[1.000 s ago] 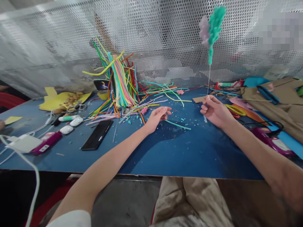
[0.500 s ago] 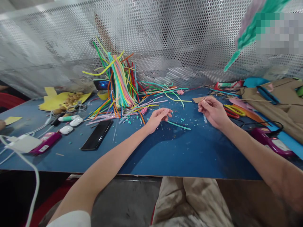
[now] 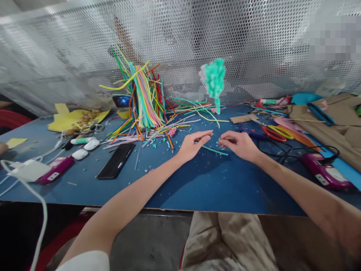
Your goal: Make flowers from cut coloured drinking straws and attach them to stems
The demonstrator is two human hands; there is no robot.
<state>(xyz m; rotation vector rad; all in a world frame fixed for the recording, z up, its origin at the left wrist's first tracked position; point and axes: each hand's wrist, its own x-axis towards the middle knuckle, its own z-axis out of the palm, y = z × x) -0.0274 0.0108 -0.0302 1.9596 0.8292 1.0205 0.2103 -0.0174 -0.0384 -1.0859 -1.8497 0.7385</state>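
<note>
Plume: the fluffy teal plume of fuzzy stems (image 3: 216, 81), with a pale lilac tuft (image 3: 203, 73) behind it, stands nearly upright above the gap between our hands, in front of the perforated metal screen (image 3: 180, 45). Half a second ago it tipped far to the upper right.
Right hand: our right hand (image 3: 238, 145) has come inward from the right, finger and thumb pinched together, apparently on the plume's thin stem, which barely shows below the teal part.
Left hand: our left hand (image 3: 194, 146) reaches out with thumb and fingers parted, just short of the right; we see nothing held in it. Its fingers lie straighter than before.
Meaning: as we judge it, the stem is now within easy reach of both hands instead of off to one side.
Loose strip: a short, thin teal fuzzy stem (image 3: 216, 151) lies on the blue tabletop (image 3: 194, 188) below the hands, where it lay before.
Uncovered: the right hand's shift lays bare the red-handled metal scissors (image 3: 265, 130) and part of a dark blue tool (image 3: 256, 134) that we cannot identify.
</note>
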